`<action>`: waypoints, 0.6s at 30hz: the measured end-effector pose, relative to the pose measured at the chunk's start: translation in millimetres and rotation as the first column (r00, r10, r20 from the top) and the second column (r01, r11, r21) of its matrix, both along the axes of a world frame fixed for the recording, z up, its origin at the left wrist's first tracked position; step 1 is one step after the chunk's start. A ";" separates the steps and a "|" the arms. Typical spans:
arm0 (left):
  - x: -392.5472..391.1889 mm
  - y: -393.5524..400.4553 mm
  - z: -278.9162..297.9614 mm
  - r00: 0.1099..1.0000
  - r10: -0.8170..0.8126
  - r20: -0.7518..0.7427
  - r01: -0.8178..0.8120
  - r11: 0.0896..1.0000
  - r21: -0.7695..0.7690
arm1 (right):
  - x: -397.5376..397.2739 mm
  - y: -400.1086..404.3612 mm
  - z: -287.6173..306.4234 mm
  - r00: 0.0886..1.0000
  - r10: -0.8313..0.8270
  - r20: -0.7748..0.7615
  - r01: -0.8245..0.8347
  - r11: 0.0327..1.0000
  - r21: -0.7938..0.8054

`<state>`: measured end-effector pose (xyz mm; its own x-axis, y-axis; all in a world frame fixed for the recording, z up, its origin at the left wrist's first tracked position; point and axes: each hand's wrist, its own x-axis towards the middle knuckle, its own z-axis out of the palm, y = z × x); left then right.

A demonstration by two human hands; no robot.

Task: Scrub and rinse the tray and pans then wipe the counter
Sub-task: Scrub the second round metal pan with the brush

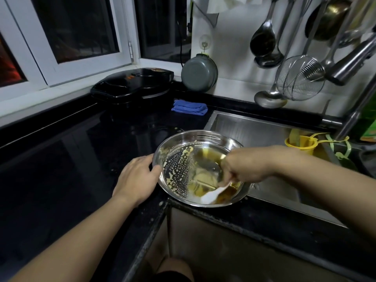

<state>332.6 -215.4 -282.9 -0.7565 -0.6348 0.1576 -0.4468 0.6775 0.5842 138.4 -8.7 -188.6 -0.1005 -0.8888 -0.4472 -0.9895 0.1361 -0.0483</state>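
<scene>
A round steel pan (175,151) sits tilted at the counter corner, half over the sink edge. Yellowish batter spots cover its left inner side and oily liquid pools at the bottom. My left hand (136,176) holds the pan's left rim, thumb over the edge. My right hand (242,167) is inside the pan and grips a white scrubbing tool (213,195), whose blurred end touches the pan's near inner wall.
The black counter (71,159) stretches left. A black electric griddle (132,86) and a folded blue cloth (189,107) lie at the back. The steel sink (254,129) holds a yellow cup (303,144). Ladles and a strainer (299,78) hang on the wall beside a grey pot (198,73).
</scene>
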 end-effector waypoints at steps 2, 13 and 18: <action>0.2 0.8 0.0 1.000 0.007 -0.006 -0.007 1.000 0.007 | -16.7 11.1 4.8 0.998 -0.049 -0.050 0.051 0.998 0.037; -0.4 -1.8 -2.2 1.000 0.018 -0.012 -0.017 1.000 0.004 | 17.6 -48.5 -12.9 0.982 -0.105 0.160 0.126 0.984 -0.127; -1.9 -4.2 -5.0 1.000 0.002 -0.015 -0.002 1.000 0.013 | 0.8 -15.7 -1.5 0.997 -0.078 0.024 0.078 0.997 0.016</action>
<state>330.7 -219.6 -287.9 -0.7528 -0.6383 0.1609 -0.4393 0.6692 0.5994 139.2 -24.3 -190.1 -0.1577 -0.8718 -0.4638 -0.9744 0.2136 -0.0702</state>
